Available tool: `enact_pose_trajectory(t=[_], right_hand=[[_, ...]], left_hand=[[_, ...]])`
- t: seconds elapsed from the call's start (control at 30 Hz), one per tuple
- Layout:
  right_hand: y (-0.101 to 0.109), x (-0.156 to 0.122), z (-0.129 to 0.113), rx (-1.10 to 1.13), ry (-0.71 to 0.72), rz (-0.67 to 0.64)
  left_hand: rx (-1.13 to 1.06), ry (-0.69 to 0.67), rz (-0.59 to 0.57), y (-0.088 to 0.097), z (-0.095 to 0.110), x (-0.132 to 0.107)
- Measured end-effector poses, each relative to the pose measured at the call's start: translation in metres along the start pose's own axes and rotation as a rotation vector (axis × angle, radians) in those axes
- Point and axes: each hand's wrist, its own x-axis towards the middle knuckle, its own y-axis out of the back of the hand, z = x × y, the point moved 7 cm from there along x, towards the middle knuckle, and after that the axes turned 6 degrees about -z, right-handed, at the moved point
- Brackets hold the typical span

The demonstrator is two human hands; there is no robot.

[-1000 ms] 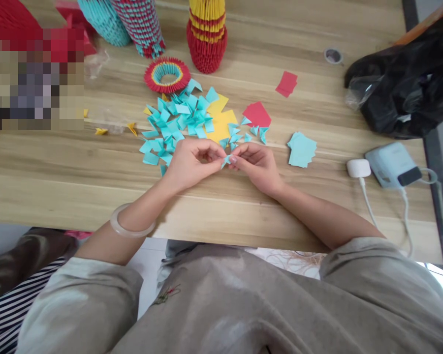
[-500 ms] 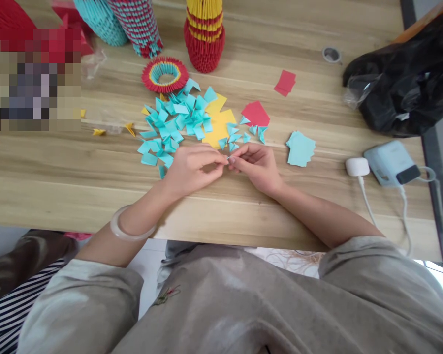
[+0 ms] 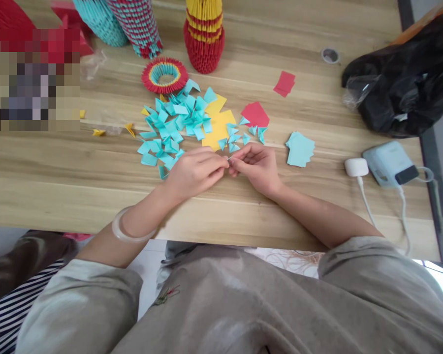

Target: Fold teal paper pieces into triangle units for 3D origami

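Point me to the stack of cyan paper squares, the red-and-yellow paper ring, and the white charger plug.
stack of cyan paper squares [image 3: 300, 149], head view, middle of the top sheet.
red-and-yellow paper ring [image 3: 149, 78], head view, left side of the rim.
white charger plug [image 3: 356, 167], head view, middle of its body.

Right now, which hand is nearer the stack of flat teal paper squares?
Right. The right hand sits just left of the stack of flat teal paper squares with bare table between them. The left hand lies farther left, beyond the right hand, fingertips meeting it.
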Motion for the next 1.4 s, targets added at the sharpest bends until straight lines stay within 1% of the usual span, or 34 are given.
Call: enact_pose_trajectory(t=[0.07, 0.13, 0.23, 0.3, 0.4, 0.47, 0.53, 0.63, 0.77, 1.03, 1.2, 1.4], right_hand=[[-0.001, 0.000, -0.001, 0.022, 0.008, -0.003], [-0.002, 0.000, -0.002, 0.043, 0.022, -0.019], [-0.003, 0.000, -0.002, 0.052, 0.049, -0.045], [-0.002, 0.001, -0.002, 0.044, 0.072, -0.045], [-0.001, 0.001, -0.003, 0.041, 0.107, -0.031], [-0.002, 0.002, -0.005, 0.040, 0.121, -0.045], [-0.004, 0.002, -0.006, 0.036, 0.121, -0.071], [-0.006, 0.003, -0.006, 0.042, 0.094, -0.090], [-0.007, 0.002, -0.004, 0.056, 0.076, -0.115], [-0.007, 0.003, -0.003, 0.108, 0.119, -0.171], [-0.006, 0.004, -0.001, 0.109, 0.084, -0.162], [-0.006, 0.004, -0.001, 0.132, 0.052, -0.140]], left_hand=[[0.010, 0.054, -0.003, 0.000, -0.004, 0.000], [-0.008, 0.140, 0.011, 0.002, -0.010, 0.000], [-0.092, 0.273, 0.051, 0.006, -0.019, 0.001], [-0.207, 0.349, 0.075, 0.007, -0.024, 0.000], [-0.443, 0.440, 0.095, 0.002, -0.031, -0.002], [-0.564, 0.481, 0.088, -0.002, -0.034, -0.004], [-0.626, 0.513, 0.068, -0.005, -0.036, -0.004], [-0.667, 0.529, 0.045, -0.006, -0.036, -0.003], [-0.665, 0.519, 0.033, -0.005, -0.034, -0.002], [-0.652, 0.422, 0.018, -0.006, -0.030, -0.001], [-0.645, 0.405, 0.002, -0.007, -0.030, -0.003], [-0.648, 0.439, -0.025, -0.008, -0.030, -0.001]])
